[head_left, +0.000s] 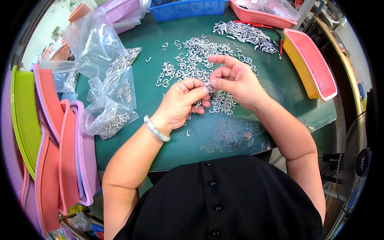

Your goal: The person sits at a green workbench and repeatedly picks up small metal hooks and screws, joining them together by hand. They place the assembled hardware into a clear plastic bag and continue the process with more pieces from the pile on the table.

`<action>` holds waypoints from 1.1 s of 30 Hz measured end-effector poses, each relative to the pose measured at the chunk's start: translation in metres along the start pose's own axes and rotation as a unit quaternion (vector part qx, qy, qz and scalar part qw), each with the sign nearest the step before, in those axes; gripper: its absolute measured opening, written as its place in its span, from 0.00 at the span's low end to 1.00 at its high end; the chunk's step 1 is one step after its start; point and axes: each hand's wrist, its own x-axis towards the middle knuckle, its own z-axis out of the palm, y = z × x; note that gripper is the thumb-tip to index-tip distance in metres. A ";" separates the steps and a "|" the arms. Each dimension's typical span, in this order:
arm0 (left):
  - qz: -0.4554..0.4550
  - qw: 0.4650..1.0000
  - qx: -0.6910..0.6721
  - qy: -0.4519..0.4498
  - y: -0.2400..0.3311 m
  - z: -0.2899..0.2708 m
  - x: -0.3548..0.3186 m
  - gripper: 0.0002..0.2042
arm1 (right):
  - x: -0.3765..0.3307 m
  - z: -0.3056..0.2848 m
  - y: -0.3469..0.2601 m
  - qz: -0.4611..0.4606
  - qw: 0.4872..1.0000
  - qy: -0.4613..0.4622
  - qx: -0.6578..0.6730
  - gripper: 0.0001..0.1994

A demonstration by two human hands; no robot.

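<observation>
Above a pile of small curved silvery metal pieces [196, 60], my two hands meet. My left hand [182, 100], with a pale bangle [157, 129] at its wrist, pinches a small silvery metal piece [208, 85] between thumb and forefinger. From the right, my right hand [236, 82] closes its thumb and a finger at that same piece, its other fingers curled loosely. The exact shape of the piece is mostly hidden by the fingertips. More of the curved pieces lie beneath and around both hands on the green tabletop [176, 148].
Clear plastic bags [114, 116] of metal pieces lie at the left, beside stacked plastic baskets [28, 124]. Longer grey pieces [248, 35] and red-handled pliers [281, 46] lie at the far right. A pink-and-yellow basket [310, 64] stands at the right edge; a fan [352, 160] is beyond.
</observation>
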 end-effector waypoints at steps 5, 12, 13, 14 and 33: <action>0.008 1.000 -0.005 0.004 0.000 -0.001 0.000 0.03 | 0.000 0.001 -0.003 0.007 0.999 0.003 0.033 0.22; 0.026 1.000 -0.005 -0.009 0.001 -0.001 0.000 0.03 | -0.001 0.000 0.000 0.006 1.000 -0.026 0.003 0.23; 0.031 0.999 0.001 -0.010 0.001 -0.001 0.000 0.03 | -0.001 0.000 0.001 0.000 1.000 -0.029 0.009 0.24; 0.031 0.999 0.003 -0.010 0.000 -0.001 0.000 0.03 | -0.001 0.000 0.001 -0.004 1.000 -0.029 0.007 0.23; 0.032 0.999 0.002 0.003 -0.001 0.000 0.001 0.04 | 0.000 -0.001 0.005 -0.015 0.999 -0.024 -0.025 0.22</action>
